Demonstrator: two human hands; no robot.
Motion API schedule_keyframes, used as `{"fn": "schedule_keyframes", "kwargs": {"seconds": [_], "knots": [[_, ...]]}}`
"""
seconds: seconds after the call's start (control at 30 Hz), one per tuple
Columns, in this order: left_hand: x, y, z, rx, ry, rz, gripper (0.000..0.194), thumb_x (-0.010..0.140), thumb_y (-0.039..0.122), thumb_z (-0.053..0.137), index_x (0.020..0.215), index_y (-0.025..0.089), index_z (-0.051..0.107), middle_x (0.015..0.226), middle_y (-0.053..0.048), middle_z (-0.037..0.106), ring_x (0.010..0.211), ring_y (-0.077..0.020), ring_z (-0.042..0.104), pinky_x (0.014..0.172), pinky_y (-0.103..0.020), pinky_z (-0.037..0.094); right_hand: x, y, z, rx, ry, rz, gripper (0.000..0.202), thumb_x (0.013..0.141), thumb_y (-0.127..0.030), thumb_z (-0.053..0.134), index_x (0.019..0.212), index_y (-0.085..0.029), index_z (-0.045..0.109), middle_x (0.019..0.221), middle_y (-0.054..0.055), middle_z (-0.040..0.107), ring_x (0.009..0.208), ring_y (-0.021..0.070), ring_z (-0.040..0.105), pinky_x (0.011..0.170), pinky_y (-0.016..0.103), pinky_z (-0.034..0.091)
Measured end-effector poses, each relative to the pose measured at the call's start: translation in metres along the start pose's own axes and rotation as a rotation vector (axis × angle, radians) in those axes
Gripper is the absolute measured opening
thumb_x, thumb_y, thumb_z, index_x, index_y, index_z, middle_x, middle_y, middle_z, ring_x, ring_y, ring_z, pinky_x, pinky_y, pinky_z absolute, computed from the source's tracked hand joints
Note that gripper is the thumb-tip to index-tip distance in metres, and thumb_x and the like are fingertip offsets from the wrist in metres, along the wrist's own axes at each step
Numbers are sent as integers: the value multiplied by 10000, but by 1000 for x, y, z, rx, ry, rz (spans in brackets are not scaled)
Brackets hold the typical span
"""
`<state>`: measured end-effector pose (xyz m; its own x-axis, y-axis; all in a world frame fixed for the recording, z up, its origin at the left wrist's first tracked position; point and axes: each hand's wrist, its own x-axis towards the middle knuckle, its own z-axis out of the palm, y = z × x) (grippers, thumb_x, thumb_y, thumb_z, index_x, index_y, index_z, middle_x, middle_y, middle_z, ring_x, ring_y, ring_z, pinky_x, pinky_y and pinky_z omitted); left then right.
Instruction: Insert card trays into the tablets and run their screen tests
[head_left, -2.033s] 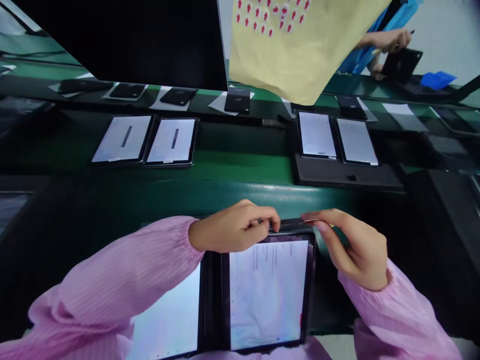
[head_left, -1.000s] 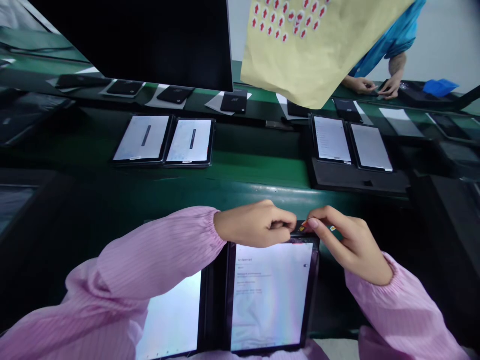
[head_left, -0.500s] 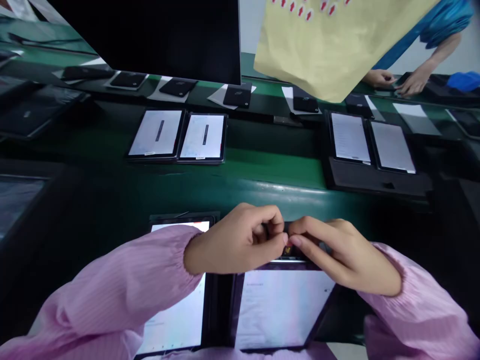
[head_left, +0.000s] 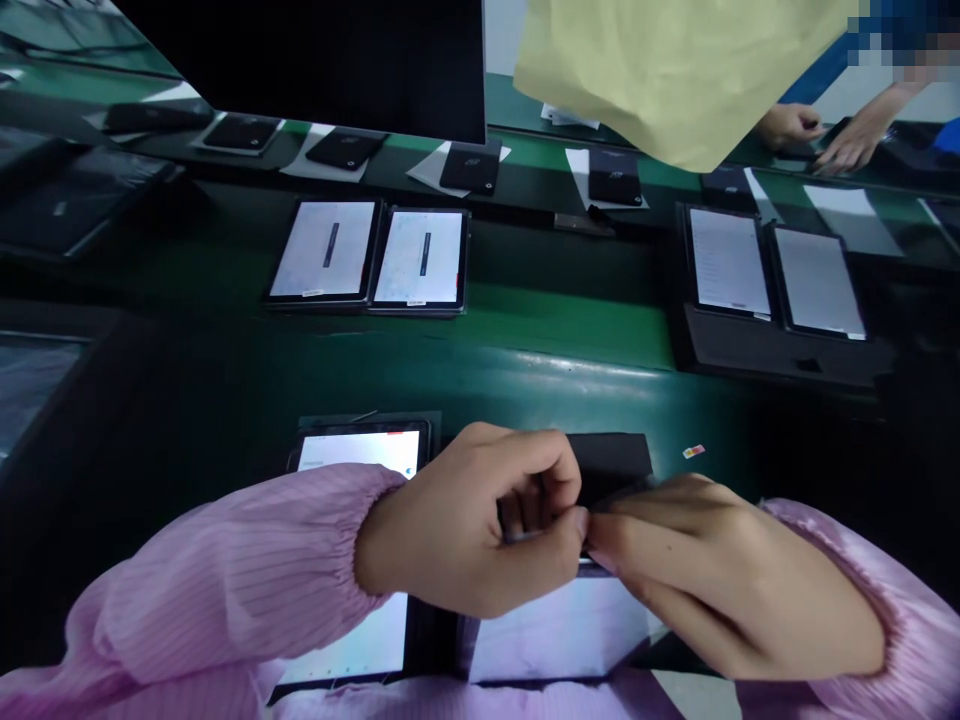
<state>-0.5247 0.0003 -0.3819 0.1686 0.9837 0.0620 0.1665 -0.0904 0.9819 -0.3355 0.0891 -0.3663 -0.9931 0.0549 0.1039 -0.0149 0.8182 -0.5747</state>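
Black-framed tablet [head_left: 559,635] sits below pinched left fingers [head_left: 550,556] and right fingers [head_left: 630,540], grip unclear.

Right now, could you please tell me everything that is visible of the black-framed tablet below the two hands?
The black-framed rectangular tablet has a smooth, glass-like screen, lit pale lilac-white; I can read no writing on it. Its dark border shows along the left side. It is low in the view, screen facing up, right of another black-framed, lit tablet. The bare left hand and bare right hand meet over its far edge, partly hiding it; exact contact is unclear.
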Motion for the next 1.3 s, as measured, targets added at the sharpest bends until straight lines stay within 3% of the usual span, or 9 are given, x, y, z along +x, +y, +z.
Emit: {"fn": "schedule_keyframes", "kwargs": {"seconds": [0.3, 0.57, 1.0, 1.2, 1.3], "knots": [[2, -8, -1, -22, 14, -64, 141, 747, 114, 548, 678, 172, 439, 509, 65, 452, 397, -34, 419, 365, -123, 331, 5, 11, 5, 130, -31, -5, 213, 913, -67, 355, 759, -213, 370, 627, -55, 377, 525, 77, 325, 495, 227, 290], [3, -8, -2, -25, 10, -37, 165, 773, 122, 560, 690, 175, 427, 493, 78, 445, 384, -24, 404, 366, -113, 318, 4, 10, 5, 123, 52, 72, 59, 964, -177, 426, 926, -181, 470, 613, -69, 456, 485, 58, 377, 476, 207, 304], [10, -11, -1, -78, 32, -39, 170, 739, 100, 554, 662, 177, 423, 494, 79, 462, 402, -23, 433, 382, -116, 337, 6, 24, 1, 166, -14, -12, 213, 961, -123, 393, 766, -206, 409, 604, -60, 393, 511, 66, 332, 491, 203, 284], [13, -13, -1, -61, 30, -32, 163, 760, 113, 562, 679, 174, 434, 510, 82, 485, 413, -22, 445, 407, -119, 369, 0, 29, 1, 275, -18, 123, 38, 966, -185, 458, 948, -190, 492, 655, -44, 546, 520, 52, 456, 495, 178, 348], [14, -12, -2, -25, 29, -52, 165, 780, 134, 567, 695, 179, 433, 503, 92, 464, 410, -24, 428, 412, -128, 357, 3, 31, 3, 294, -8, 145, 28, 953, -194, 479, 925, -193, 483, 631, -52, 540, 504, 49, 449, 481, 174, 349]]}}
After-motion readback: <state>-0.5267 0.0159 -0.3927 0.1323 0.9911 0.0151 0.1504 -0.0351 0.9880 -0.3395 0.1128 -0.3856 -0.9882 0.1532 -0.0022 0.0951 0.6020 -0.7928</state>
